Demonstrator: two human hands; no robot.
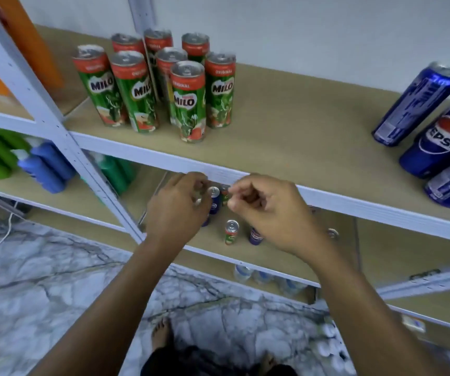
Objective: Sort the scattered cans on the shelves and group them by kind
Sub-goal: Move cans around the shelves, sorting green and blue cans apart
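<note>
Both hands reached into the lower shelf. The left hand curled around a can top; the right hand was half closed, its hold unclear. Mixed cans stood near the front edge: rigid, smooth, likely heavy, best gripped round the body. Above, Milo cans clustered left, Pepsi cans right.

Milo cans: green, red band, silver tops. Pepsi cans: blue, red-white-blue emblem. Shelf board: tan. Floor: grey-white marble veining.
</note>
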